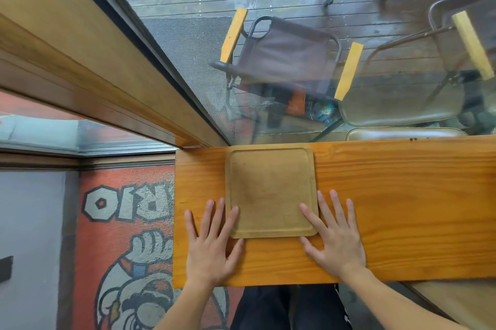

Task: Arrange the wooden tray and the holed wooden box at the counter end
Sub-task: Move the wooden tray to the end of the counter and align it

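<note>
A square pale wooden tray (271,190) with a raised rim lies flat on the orange wooden counter (389,201), near the counter's left end and against its far edge. My left hand (212,243) lies flat with fingers spread at the tray's near left corner, its forefinger resting on the rim. My right hand (335,235) lies flat at the near right corner, with one fingertip over the rim. Neither hand grips anything. No holed wooden box is in view.
The counter's left end (175,219) drops off to a floor with a red cartoon rug (120,222). A glass window (295,34) rises behind the counter, with folding chairs (284,56) outside. A wooden window frame (80,56) runs at the left.
</note>
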